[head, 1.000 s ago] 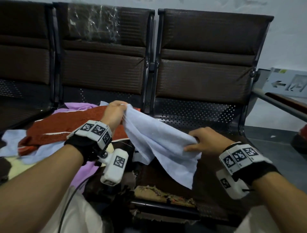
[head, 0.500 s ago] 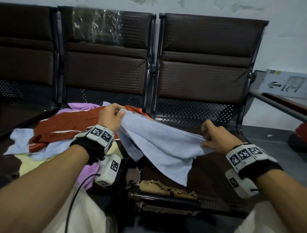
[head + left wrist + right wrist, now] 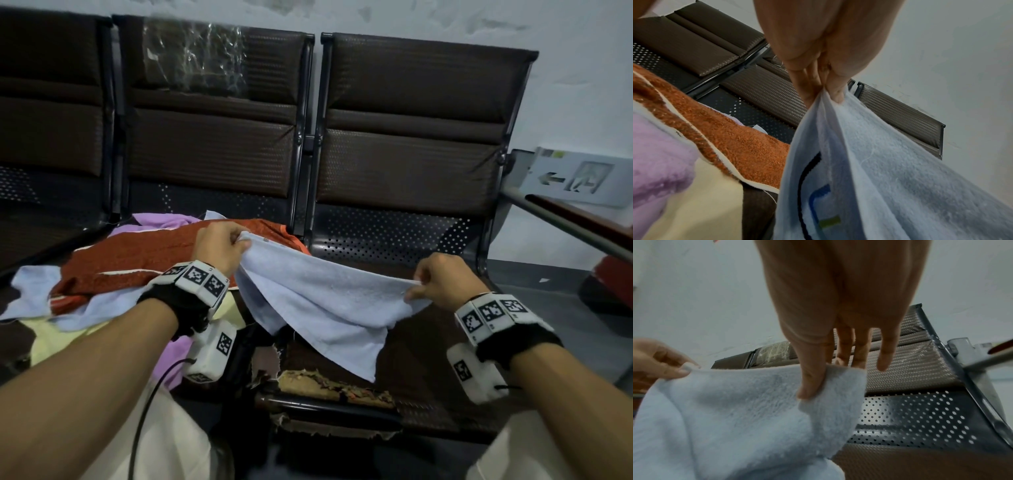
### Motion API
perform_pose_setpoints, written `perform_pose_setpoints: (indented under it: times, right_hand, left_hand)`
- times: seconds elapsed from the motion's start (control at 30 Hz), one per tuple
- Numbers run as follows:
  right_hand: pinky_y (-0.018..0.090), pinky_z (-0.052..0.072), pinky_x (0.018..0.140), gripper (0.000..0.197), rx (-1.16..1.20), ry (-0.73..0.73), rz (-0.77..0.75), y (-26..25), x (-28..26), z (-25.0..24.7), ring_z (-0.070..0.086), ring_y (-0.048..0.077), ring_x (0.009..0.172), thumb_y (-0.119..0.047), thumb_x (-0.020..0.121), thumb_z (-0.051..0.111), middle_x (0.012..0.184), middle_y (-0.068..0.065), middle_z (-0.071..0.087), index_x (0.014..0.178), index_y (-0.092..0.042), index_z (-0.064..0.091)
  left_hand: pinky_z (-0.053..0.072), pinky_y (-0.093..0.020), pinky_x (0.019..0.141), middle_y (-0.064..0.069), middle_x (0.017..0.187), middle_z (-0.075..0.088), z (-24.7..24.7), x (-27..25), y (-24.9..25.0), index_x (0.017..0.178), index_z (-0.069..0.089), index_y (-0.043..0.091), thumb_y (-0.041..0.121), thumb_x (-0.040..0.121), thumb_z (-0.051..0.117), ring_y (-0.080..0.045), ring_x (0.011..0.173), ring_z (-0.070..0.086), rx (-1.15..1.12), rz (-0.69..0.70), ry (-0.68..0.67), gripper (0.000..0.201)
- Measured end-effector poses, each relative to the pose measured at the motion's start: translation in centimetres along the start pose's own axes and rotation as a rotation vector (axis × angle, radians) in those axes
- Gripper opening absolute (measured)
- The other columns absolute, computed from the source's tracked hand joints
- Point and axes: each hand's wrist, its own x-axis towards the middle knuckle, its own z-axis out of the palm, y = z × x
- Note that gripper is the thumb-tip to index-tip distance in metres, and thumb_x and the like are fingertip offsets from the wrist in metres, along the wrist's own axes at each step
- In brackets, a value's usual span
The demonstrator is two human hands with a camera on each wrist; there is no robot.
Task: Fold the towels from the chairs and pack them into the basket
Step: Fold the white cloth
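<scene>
A pale blue towel (image 3: pixel 329 301) hangs stretched between both hands above the right brown seat (image 3: pixel 428 359). My left hand (image 3: pixel 222 245) pinches one upper corner of the pale blue towel (image 3: pixel 869 162) between thumb and fingers. My right hand (image 3: pixel 435 282) pinches the other corner of the towel (image 3: pixel 735 410) with thumb and forefinger, its other fingers (image 3: pixel 885 353) held straight. The lower corner droops toward the torn front edge of the seat. No basket is in view.
A heap of towels lies on the middle seat: a rust-orange one (image 3: pixel 144 257), a purple one (image 3: pixel 161 219), a pale yellow one (image 3: pixel 68 335) and another light blue one (image 3: pixel 30 291). A metal armrest (image 3: pixel 565 222) stands right of the seat. Chair backs rise behind.
Both hands have drawn apart and pulled the blue towel taut along its top edge; before, it hung slack and crumpled between them. The right hand moved right and a little up.
</scene>
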Motion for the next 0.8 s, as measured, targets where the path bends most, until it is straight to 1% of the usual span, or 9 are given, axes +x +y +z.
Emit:
perform_pose_setpoints:
  times: [0.13,0.23,0.3,0.4,0.5,0.63,0.7,0.77,0.8]
  right_hand:
    - [0.021,0.034,0.051,0.023,0.249,0.119,0.099,0.9,-0.2,-0.2,0.054,0.012,0.066,-0.030,0.078,0.075,0.070,-0.002,0.059,0.073,-0.017,0.058]
    - [0.024,0.037,0.062,0.011,0.411,0.258,0.171,0.7,-0.1,-1.4,0.058,0.020,0.076,-0.022,0.083,0.070,0.074,0.003,0.063,0.075,-0.017,0.063]
    - [0.024,0.038,0.072,0.006,0.530,0.372,0.230,0.3,-0.1,-2.8,0.059,0.020,0.082,-0.023,0.082,0.069,0.080,0.003,0.065,0.077,-0.022,0.066]
    - [0.025,0.039,0.075,0.005,0.692,0.535,0.300,-0.3,-0.2,-5.9,0.059,0.019,0.085,-0.026,0.078,0.071,0.081,-0.001,0.065,0.078,-0.026,0.066]
    - [0.027,0.045,0.073,0.013,0.775,0.633,0.278,-1.2,-0.6,-9.1,0.060,0.017,0.081,-0.029,0.075,0.074,0.081,0.001,0.067,0.085,-0.021,0.072]
    - [0.023,0.043,0.070,0.026,0.811,0.790,0.168,-2.5,-1.7,-14.0,0.059,0.013,0.078,-0.024,0.075,0.077,0.080,0.002,0.066,0.095,-0.008,0.074]
    - [0.014,0.037,0.065,0.026,0.796,0.866,0.133,-2.7,-2.2,-16.0,0.057,0.012,0.078,-0.023,0.078,0.075,0.079,0.002,0.064,0.097,-0.004,0.074]
    - [0.009,0.033,0.063,0.024,0.766,0.914,0.120,-2.5,-2.7,-17.1,0.057,0.012,0.081,-0.020,0.082,0.071,0.081,0.002,0.062,0.099,-0.003,0.073]
    - [0.008,0.031,0.063,0.023,0.747,0.922,0.119,-2.3,-2.8,-17.2,0.056,0.012,0.082,-0.018,0.084,0.069,0.081,0.002,0.062,0.100,-0.003,0.073]
  left_hand:
    - [0.037,-0.028,0.077,-0.005,0.088,0.059,0.2,-0.4,0.5,0.100,0.061,0.007,0.015,0.092,0.055,-0.023,0.087,0.054,-0.037,-0.035,-0.056,0.014]
    - [0.036,-0.029,0.076,-0.005,0.093,0.058,0.1,-1.2,1.9,0.103,0.057,0.006,0.017,0.093,0.051,-0.021,0.087,0.051,-0.118,-0.042,-0.062,0.016]
    - [0.040,-0.028,0.075,-0.005,0.093,0.062,-0.3,-1.6,3.3,0.102,0.058,0.007,0.017,0.093,0.053,-0.021,0.088,0.054,-0.228,-0.055,-0.036,0.015]
    - [0.042,-0.019,0.064,0.004,0.076,0.061,-1.8,-1.7,6.0,0.087,0.057,0.012,0.016,0.091,0.059,-0.016,0.078,0.056,-0.466,-0.104,0.017,0.006]
    - [0.042,-0.024,0.066,0.004,0.071,0.059,-3.8,-1.2,8.3,0.082,0.057,0.013,0.015,0.089,0.061,-0.015,0.073,0.055,-0.534,-0.084,0.080,0.008]
    - [0.047,-0.024,0.071,-0.008,0.086,0.063,-7.8,0.3,11.3,0.092,0.062,0.006,0.016,0.090,0.059,-0.016,0.081,0.057,-0.659,-0.047,0.178,0.011]
    - [0.049,-0.029,0.073,-0.004,0.081,0.065,-9.2,1.1,12.4,0.091,0.063,0.005,0.017,0.091,0.059,-0.012,0.076,0.058,-0.776,-0.067,0.173,0.012]
    - [0.049,-0.023,0.065,0.008,0.068,0.063,-9.6,1.8,12.9,0.081,0.063,0.013,0.017,0.090,0.061,-0.001,0.063,0.057,-0.858,-0.076,0.170,0.010]
    - [0.049,-0.023,0.066,0.009,0.069,0.063,-9.4,2.0,12.7,0.082,0.064,0.015,0.018,0.089,0.062,-0.001,0.064,0.057,-0.860,-0.086,0.165,0.009]
